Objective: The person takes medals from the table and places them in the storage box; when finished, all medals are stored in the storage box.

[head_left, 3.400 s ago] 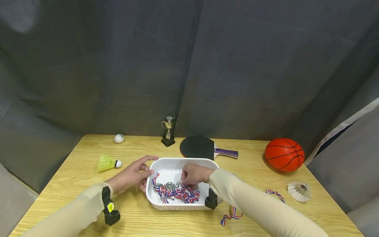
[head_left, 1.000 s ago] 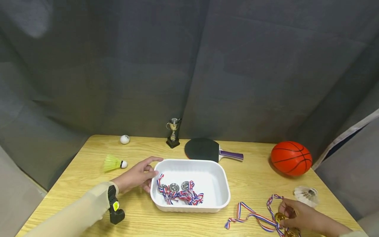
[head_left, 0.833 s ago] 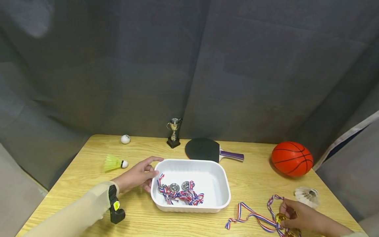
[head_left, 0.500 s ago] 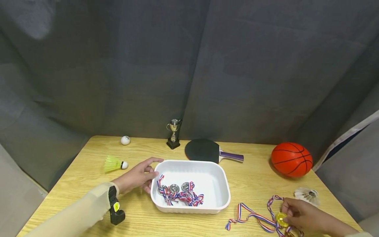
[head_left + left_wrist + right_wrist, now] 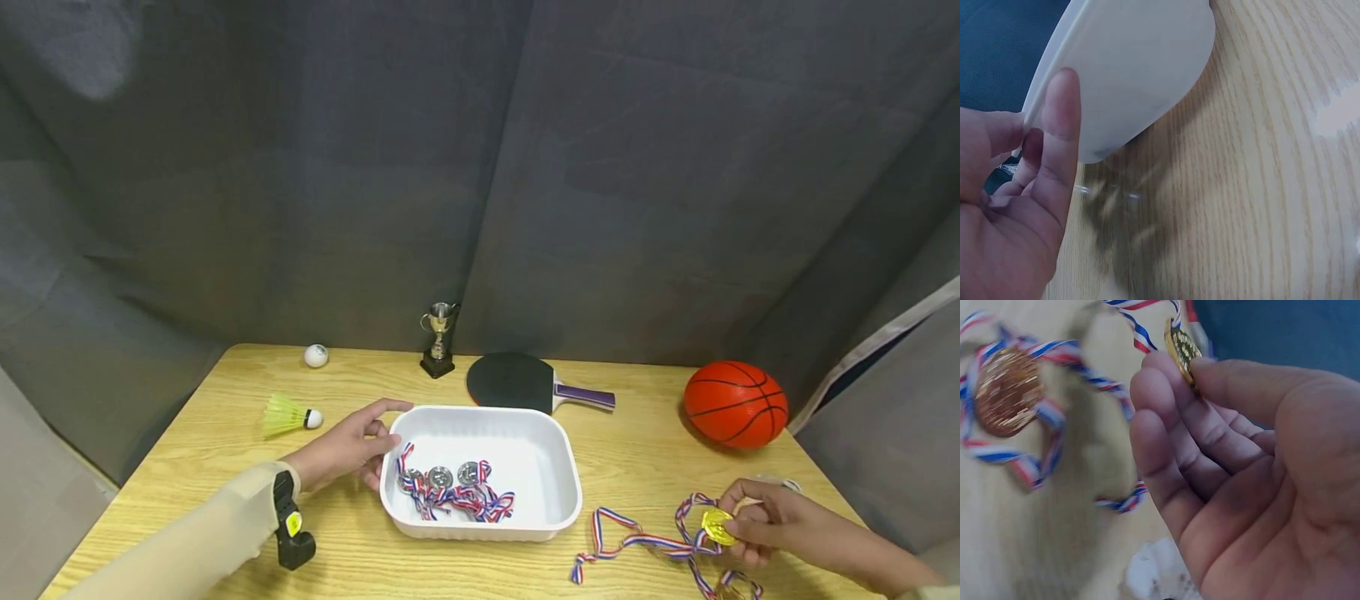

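Note:
My right hand [image 5: 776, 525] pinches a gold medal [image 5: 717, 527] between thumb and fingers; its red, white and blue ribbon [image 5: 667, 544] trails over the table to the left. Below it lies a second, coppery medal, mostly cut off in the head view but plain in the right wrist view as a bronze medal [image 5: 1009, 394] looped by its ribbon. My left hand [image 5: 348, 446] holds the left rim of a white tray [image 5: 536, 467], its thumb on one side of the wall and fingers on the other. Inside the tray, at the left, several silver medals [image 5: 440, 477] lie with bunched ribbons.
Behind the tray are a table tennis bat [image 5: 513, 383] and a small trophy cup [image 5: 438, 337]. A white ball [image 5: 316, 356] and a yellow shuttlecock [image 5: 288, 416] lie at left. An orange basketball [image 5: 735, 404] stands at right; a white shuttlecock [image 5: 1159, 572] is partly behind my right hand.
My right hand left the tray for the medals at right, then raised the gold medal slightly, drawing its ribbon and parting it from the bronze one. My left hand stays on the rim.

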Available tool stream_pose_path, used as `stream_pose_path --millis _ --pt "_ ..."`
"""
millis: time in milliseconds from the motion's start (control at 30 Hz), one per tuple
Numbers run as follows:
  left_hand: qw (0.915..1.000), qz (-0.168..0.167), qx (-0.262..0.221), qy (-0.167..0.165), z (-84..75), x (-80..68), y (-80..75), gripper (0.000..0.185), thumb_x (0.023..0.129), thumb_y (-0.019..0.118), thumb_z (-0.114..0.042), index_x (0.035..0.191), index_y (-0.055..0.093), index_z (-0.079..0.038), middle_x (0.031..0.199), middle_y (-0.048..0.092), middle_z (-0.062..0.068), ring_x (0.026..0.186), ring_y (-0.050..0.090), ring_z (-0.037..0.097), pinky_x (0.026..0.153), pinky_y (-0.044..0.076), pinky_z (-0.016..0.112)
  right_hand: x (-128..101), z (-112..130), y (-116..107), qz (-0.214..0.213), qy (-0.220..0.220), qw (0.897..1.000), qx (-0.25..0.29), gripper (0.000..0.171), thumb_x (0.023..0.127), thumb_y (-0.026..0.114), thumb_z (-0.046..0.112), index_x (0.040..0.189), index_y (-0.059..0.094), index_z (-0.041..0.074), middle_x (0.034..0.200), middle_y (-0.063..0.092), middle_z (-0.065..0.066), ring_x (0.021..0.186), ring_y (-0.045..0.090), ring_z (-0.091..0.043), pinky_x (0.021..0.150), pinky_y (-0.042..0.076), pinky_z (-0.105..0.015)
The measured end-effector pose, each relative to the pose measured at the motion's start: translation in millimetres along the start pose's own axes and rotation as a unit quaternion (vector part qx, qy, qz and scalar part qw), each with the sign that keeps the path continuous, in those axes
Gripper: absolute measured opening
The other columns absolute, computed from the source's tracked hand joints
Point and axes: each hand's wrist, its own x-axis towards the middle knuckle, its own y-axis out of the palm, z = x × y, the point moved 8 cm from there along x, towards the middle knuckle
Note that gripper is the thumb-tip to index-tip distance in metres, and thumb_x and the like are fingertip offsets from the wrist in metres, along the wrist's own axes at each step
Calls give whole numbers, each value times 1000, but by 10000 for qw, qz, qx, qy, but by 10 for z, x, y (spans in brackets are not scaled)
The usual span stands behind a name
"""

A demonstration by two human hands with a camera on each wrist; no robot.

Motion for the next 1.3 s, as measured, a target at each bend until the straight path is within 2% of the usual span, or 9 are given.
stream_pose_path --millis 167,300,467,633,767,867,1033,1167,1300 --pt "10000 11 21 29 -8 -4 1 58 107 58 -11 161 36 -17 97 56 11 68 61 14 57 65 29 -92 263 -128 -161 -172 9997 -7 21 113 35 2 126 50 8 108 75 -1 93 71 -6 82 65 -25" --pt "9999 51 24 94 -18 -14 6 59 107 57 -11 161 35 -16 97 57 11 68 61 14 57 65 29 -138 528 -252 -573 -450 9959 -544 26 112 36 0 125 53 16 107 75 4 92 71 -8 78 65 -26" --pt "9999 86 -5 127 -16 -21 12 59 107 57 -12 162 35 -15 97 57 12 67 61 14 56 65 30 -152 884 -360 -1099 -642 9854 -1130 26 111 39 0 124 53 18 103 75 4 89 73 -13 77 66 -29" --pt "9999 103 14 114 -9 -25 15 59 108 57 -13 162 34 -15 99 58 14 67 61 14 56 65 30 -105 1310 -396 -1174 -1271 9774 -1215 32 109 38 -8 126 54 14 104 76 0 90 74 -15 76 67 -29" --pt "9999 111 -6 129 -13 -22 11 59 108 57 -13 162 33 -15 99 58 14 67 61 14 57 65 30 -27 1660 -387 -1192 -1632 9734 -1083 33 108 37 -10 126 54 11 106 77 -2 90 76 -14 76 68 -28" --pt "9999 106 -8 136 -15 -21 7 59 108 57 -13 162 33 -15 98 57 14 67 61 14 56 65 30 93 1885 -322 -1112 -1757 9747 -814 32 108 38 -11 127 55 9 108 77 -3 92 77 -14 78 69 -28" --pt "9998 87 -64 162 -14 -29 -2 59 108 57 -11 162 33 -14 97 57 13 68 62 15 55 65 29 418 2213 -98 -676 -2065 9755 -341 29 107 38 -12 126 54 4 109 76 -6 93 77 -14 82 69 -27" --pt "9996 124 -99 219 -17 -26 9 60 107 57 -11 162 33 -13 97 57 13 69 61 15 56 65 29 719 2429 95 -582 -2213 9728 -353 23 107 43 -9 123 54 4 105 77 -5 91 76 -13 81 68 -24" --pt "9995 153 -105 257 -16 -19 20 60 107 57 -11 162 33 -13 97 57 13 69 62 14 56 65 30 1044 2536 253 -690 -2080 9745 -477 15 107 51 -2 120 54 5 102 79 -4 87 74 -13 80 67 -23"
